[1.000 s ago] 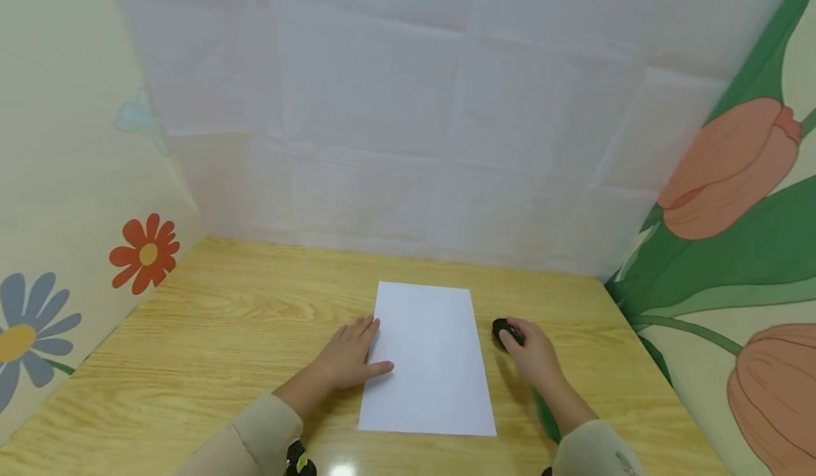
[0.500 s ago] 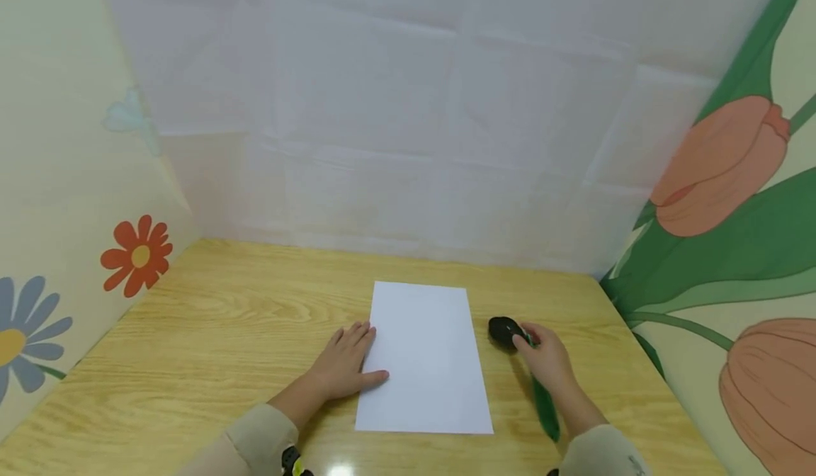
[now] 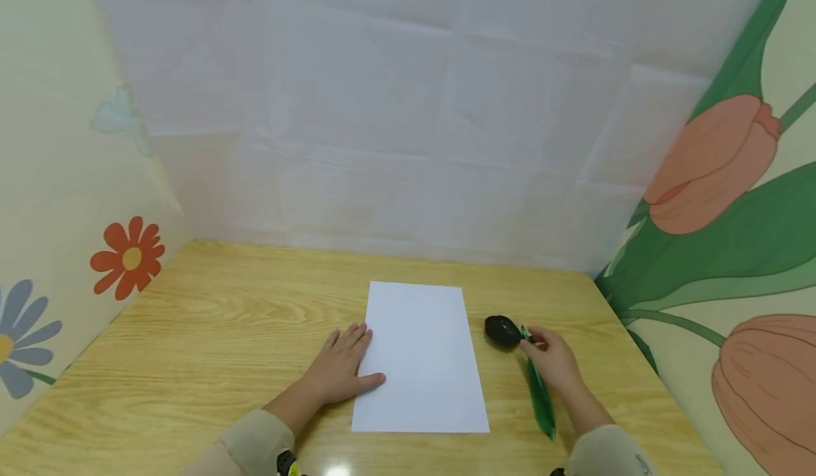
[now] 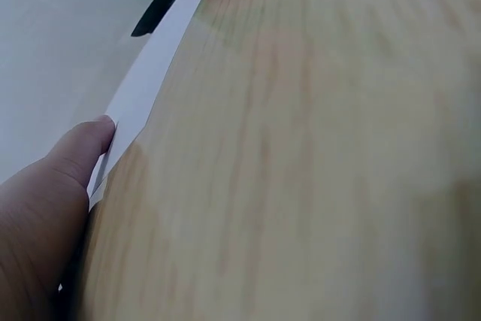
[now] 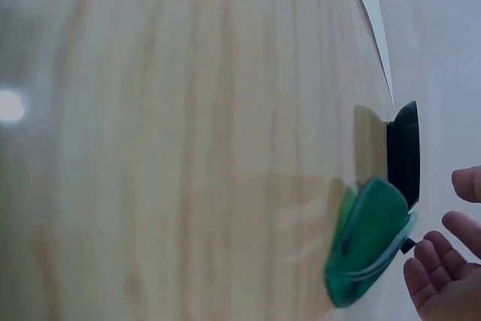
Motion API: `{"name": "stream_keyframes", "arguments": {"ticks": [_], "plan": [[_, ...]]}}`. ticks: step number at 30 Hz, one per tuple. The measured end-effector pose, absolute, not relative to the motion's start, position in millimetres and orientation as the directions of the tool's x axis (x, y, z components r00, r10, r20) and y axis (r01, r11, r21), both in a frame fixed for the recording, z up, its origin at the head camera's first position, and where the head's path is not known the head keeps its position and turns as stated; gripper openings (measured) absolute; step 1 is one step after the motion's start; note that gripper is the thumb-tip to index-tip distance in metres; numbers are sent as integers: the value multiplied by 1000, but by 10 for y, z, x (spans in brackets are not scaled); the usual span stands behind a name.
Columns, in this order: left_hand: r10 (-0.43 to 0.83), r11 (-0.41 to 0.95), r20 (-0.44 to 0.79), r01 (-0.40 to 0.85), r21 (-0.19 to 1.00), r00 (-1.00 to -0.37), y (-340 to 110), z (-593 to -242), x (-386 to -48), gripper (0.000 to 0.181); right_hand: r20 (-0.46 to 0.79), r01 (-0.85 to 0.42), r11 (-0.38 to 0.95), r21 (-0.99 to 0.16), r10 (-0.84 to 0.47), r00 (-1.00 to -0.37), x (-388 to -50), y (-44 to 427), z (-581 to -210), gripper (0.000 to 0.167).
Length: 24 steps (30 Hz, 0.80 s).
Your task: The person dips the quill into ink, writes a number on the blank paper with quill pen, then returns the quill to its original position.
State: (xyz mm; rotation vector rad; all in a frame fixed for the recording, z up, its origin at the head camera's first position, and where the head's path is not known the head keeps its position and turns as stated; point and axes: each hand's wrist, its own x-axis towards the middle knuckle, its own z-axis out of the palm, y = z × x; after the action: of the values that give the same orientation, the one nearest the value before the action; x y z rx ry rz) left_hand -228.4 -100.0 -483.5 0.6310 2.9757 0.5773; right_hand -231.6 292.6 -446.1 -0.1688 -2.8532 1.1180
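A blank white sheet lies on the wooden table. My left hand rests flat along its left edge, fingers spread, thumb on the paper. Right of the sheet lies a black oval object, with a long shiny green piece stretching towards the near edge. My right hand is at the black object's right end, fingers loosely bent. In the right wrist view, a gap separates thumb and fingers of the hand, beside the green piece and black object; nothing visible is gripped.
A creased white sheet hangs behind the wooden table. The left wall carries a red flower and a blue one; the right wall shows large orange tulips and green leaves.
My right hand has come off the black object and moved right, uncovering it and more of the green piece. The left hand keeps its place on the sheet. The whole view has shifted slightly.
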Motion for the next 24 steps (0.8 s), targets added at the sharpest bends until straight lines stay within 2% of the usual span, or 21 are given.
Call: {"name": "stream_keyframes", "arguments": {"ticks": [10,24], "plan": [[399,846,36,383,372,-916,-998,-4837,-2276,93,-24,147,671,-727,190,-982,-2369,3014,-4560,47],[399,845,41,385,372,-916,-1006,-4842,-2274,92,-28,143,664,-734,181,-983,-2416,3032,-4620,45]]}}
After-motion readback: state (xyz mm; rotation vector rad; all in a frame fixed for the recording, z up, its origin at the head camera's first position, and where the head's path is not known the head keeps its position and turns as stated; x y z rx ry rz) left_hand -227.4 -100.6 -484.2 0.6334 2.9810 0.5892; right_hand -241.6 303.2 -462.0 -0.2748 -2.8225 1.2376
